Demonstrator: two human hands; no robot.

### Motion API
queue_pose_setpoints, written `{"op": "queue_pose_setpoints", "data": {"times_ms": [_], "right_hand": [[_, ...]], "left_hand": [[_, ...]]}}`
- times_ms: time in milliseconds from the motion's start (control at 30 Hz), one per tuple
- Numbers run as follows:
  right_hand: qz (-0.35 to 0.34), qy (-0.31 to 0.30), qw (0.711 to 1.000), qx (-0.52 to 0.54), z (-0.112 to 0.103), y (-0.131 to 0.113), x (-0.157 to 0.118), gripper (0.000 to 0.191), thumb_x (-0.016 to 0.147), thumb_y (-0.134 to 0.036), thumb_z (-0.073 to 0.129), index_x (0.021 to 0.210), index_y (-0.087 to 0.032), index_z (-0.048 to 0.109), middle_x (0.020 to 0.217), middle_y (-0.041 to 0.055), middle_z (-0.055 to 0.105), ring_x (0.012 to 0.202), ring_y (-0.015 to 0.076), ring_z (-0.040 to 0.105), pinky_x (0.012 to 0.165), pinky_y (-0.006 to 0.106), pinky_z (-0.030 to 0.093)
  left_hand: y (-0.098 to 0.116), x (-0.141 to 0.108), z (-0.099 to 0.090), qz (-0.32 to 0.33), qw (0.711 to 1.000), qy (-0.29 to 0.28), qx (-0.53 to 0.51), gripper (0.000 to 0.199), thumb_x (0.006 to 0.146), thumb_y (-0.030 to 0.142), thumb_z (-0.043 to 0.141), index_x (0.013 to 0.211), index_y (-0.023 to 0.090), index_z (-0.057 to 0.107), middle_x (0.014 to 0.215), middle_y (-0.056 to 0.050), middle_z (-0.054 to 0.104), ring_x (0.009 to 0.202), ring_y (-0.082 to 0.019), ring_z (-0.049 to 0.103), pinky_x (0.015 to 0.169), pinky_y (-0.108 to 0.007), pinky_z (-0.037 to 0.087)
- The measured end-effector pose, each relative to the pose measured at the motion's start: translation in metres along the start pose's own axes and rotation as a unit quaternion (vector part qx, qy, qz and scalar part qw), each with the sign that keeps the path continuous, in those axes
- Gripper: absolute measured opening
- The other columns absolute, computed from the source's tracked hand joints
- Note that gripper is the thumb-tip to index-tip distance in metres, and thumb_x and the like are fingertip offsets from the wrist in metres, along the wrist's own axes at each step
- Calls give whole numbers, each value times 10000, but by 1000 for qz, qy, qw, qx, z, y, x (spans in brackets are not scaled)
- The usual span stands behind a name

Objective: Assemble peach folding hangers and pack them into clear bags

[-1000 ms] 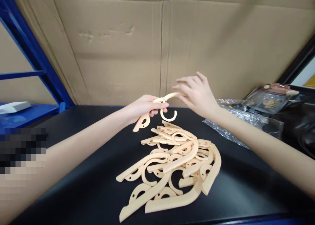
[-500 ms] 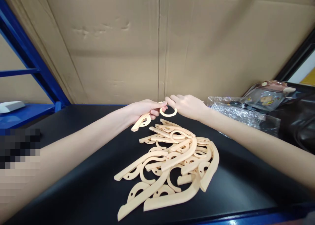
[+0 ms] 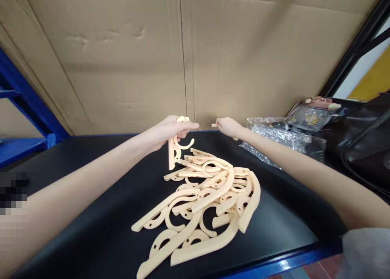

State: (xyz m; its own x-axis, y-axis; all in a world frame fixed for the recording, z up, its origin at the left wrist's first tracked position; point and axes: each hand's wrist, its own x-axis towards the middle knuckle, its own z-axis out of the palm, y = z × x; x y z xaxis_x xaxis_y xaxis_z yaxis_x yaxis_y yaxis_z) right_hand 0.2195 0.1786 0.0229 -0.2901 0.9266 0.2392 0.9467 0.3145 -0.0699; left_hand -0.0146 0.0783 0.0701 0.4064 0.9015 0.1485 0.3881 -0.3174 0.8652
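Observation:
My left hand is closed round a cream plastic folding hanger piece, its straight arm pointing down and its curved hook showing below the fingers. To the right, apart from it, my right hand is closed on a small cream hanger part. Only the ends of that part show on either side of the fist, so its full shape is hidden. Below both hands lies a loose pile of cream hanger pieces, arms and hooks overlapping.
The pile rests on a black tabletop with a blue edge. At the right are crumpled clear plastic bags, a clear cup with a brown lid and a black bag. Cardboard stands behind; a blue frame is at left.
My hands have moved apart, the right one away to the right with a part in it. The piece in my left hand has turned more upright. The view has shifted slightly right.

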Motion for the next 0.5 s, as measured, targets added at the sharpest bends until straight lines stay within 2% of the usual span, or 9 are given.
{"op": "queue_pose_setpoints", "data": {"times_ms": [67,167,200,300,333,367,433,467,500], "right_hand": [[12,6,1000,28,11,-5,-2,194,938,-265,531,1007,-120,641,1053,100,666,981,200,628,888,413,486],[-18,25,995,99,10,-25,-9,227,951,-217,484,1032,-102,662,1195,183,623,1153,263,560,981,426,429],[-38,25,990,131,6,-35,-12,270,972,-237,440,1067,-113,659,1214,176,622,1164,256,558,984,402,430],[-112,-17,963,243,-8,-65,-21,444,1031,-341,236,1174,-177,622,1135,88,690,1012,152,646,863,277,511],[-142,-49,938,313,-12,-74,-25,471,1034,-352,205,1185,-178,616,1116,81,700,975,131,660,831,251,524],[-165,-95,883,429,-15,-81,-27,481,1032,-372,214,1179,-159,619,1097,97,706,952,133,667,815,251,533],[-187,-169,768,588,-19,-90,-31,446,1021,-393,292,1114,-145,652,1030,96,718,881,119,671,757,224,540],[-188,-197,721,638,-21,-92,-32,429,1014,-396,328,1074,-142,668,985,86,720,828,107,666,710,203,536],[-188,-218,693,661,-22,-92,-33,418,1010,-395,348,1038,-143,680,930,66,715,764,89,651,653,178,523]], "left_hand": [[3,4,2,45,999,28,-7,346,830,236,515,539,186,335,504,42,339,461,-83,286,462,-217,241],[4,10,3,108,992,62,-12,332,819,188,442,500,184,348,495,9,441,506,-105,417,518,-224,321],[5,12,3,126,989,72,-10,359,832,214,458,488,182,363,494,7,449,520,-108,445,534,-223,339],[7,16,3,167,981,99,-16,501,880,402,524,453,165,413,559,-9,504,542,-96,488,562,-216,381],[8,17,2,171,980,103,-23,546,891,472,512,451,158,433,610,-25,545,553,-93,505,569,-215,397],[10,17,2,172,979,104,-33,587,900,532,480,451,154,448,671,-43,585,571,-95,528,577,-215,414],[13,16,-1,174,979,101,-43,638,909,613,409,480,149,502,774,-73,635,623,-117,575,595,-225,447],[14,15,-3,176,978,99,-41,642,908,635,391,521,147,549,803,-81,646,651,-133,594,600,-233,458],[14,14,-5,179,978,97,-38,634,908,642,386,573,146,595,828,-84,654,675,-149,610,601,-241,466]]}}
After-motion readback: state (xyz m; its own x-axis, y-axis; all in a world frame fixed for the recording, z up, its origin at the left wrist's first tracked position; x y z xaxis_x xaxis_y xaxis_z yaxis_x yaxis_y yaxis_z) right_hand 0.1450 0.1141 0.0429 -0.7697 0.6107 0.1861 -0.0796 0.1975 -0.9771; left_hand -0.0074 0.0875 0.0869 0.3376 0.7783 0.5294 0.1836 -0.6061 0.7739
